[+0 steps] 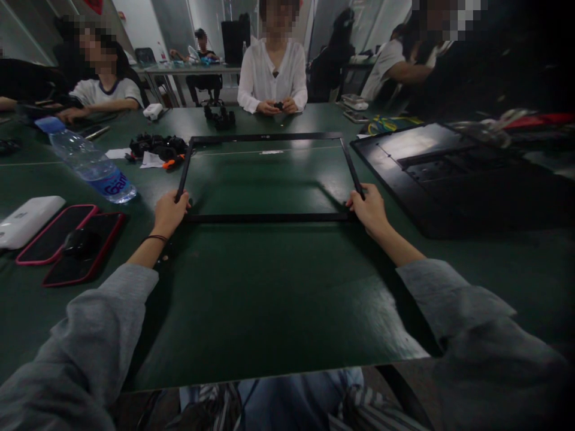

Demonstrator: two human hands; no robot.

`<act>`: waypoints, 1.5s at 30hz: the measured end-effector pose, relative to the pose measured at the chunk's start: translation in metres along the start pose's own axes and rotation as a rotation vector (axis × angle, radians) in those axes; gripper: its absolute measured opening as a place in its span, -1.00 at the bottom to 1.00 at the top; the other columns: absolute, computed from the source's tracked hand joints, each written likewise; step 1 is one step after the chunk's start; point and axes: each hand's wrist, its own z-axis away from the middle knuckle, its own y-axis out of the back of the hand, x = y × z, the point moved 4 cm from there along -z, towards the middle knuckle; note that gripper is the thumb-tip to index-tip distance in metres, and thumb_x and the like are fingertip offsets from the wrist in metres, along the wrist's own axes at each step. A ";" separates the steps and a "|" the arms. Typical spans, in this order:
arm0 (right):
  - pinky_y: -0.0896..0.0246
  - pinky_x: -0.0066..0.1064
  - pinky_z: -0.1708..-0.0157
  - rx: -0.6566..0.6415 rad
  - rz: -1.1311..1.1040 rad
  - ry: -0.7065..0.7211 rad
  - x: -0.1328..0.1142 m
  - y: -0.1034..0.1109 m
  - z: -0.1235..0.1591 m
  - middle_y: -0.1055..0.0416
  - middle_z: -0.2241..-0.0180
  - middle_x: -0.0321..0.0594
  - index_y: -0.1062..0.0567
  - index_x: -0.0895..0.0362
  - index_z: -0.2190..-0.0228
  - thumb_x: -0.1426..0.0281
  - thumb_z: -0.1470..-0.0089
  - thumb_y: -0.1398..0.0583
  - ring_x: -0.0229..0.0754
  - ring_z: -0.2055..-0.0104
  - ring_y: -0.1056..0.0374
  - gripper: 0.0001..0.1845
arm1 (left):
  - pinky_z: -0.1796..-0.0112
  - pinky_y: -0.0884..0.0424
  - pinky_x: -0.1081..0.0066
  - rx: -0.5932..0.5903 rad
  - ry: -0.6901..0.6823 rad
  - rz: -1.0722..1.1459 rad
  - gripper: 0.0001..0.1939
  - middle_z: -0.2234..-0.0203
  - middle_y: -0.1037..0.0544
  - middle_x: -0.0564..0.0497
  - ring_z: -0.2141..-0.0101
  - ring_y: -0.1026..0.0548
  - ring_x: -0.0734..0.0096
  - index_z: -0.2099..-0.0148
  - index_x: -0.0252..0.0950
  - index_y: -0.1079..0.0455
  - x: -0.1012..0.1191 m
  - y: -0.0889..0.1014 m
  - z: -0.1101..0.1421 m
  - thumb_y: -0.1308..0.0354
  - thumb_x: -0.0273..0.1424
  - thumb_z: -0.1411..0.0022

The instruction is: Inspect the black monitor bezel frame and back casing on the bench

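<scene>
A thin black rectangular screen bezel is held just over the green table, with the tabletop showing through its opening. My left hand is closed round its left side, close to the near corner. On the opposite side, my right hand grips the bezel near the other near corner. A small pale mark, perhaps a logo, shows in the middle of the far strip. To the right of my right hand lies a large black panel, shiny at its far end.
At left are a tilted water bottle, a white device and two red-edged phones, a small black object on them. Black parts with orange pieces lie beyond my left hand. Across the table sits a person holding something small.
</scene>
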 end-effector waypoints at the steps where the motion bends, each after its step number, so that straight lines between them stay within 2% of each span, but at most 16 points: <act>1: -0.37 -0.16 0.33 0.000 0.003 0.000 0.000 0.000 0.000 -0.44 0.50 -0.25 -0.39 0.11 0.03 0.30 -0.09 -0.17 -0.10 0.50 -0.39 -0.61 | 0.34 -0.33 0.39 -0.002 0.003 -0.004 -0.68 0.52 -0.54 0.04 0.49 -0.48 0.37 0.28 -0.24 -0.48 0.001 0.000 0.000 -0.01 -0.15 -0.28; 12: -0.37 -0.13 0.31 -0.004 0.008 0.009 -0.001 0.000 0.001 -0.45 0.48 -0.22 -0.38 0.10 0.01 0.26 -0.10 -0.18 -0.07 0.47 -0.40 -0.59 | 0.33 -0.33 0.38 0.014 -0.001 -0.023 -0.64 0.55 -0.52 0.02 0.47 -0.48 0.34 0.38 -0.23 -0.43 -0.003 -0.002 -0.001 0.00 -0.11 -0.28; 17: -0.36 -0.14 0.31 -0.006 0.007 0.004 0.001 -0.001 0.000 -0.44 0.48 -0.23 -0.38 0.10 0.00 0.26 -0.10 -0.18 -0.09 0.48 -0.39 -0.58 | 0.33 -0.34 0.37 0.003 0.002 -0.012 -0.67 0.50 -0.55 0.02 0.48 -0.48 0.37 0.31 -0.24 -0.47 -0.002 -0.002 -0.001 -0.02 -0.14 -0.28; 28: -0.37 -0.11 0.30 -0.009 0.000 0.007 -0.004 0.000 0.003 -0.45 0.48 -0.22 -0.39 0.09 0.03 0.27 -0.09 -0.17 -0.06 0.47 -0.40 -0.60 | 0.32 -0.32 0.37 -0.011 0.019 -0.064 -0.66 0.54 -0.52 0.01 0.47 -0.47 0.33 0.37 -0.23 -0.44 0.006 0.002 0.003 0.00 -0.16 -0.30; 45: -0.38 -0.13 0.29 -0.017 0.022 0.007 -0.006 0.001 0.004 -0.45 0.48 -0.22 -0.40 0.10 0.04 0.26 -0.09 -0.18 -0.09 0.46 -0.40 -0.62 | 0.30 -0.34 0.35 -0.011 0.016 -0.036 -0.71 0.46 -0.58 0.01 0.45 -0.49 0.34 0.24 -0.24 -0.49 0.000 -0.002 0.000 -0.03 -0.20 -0.27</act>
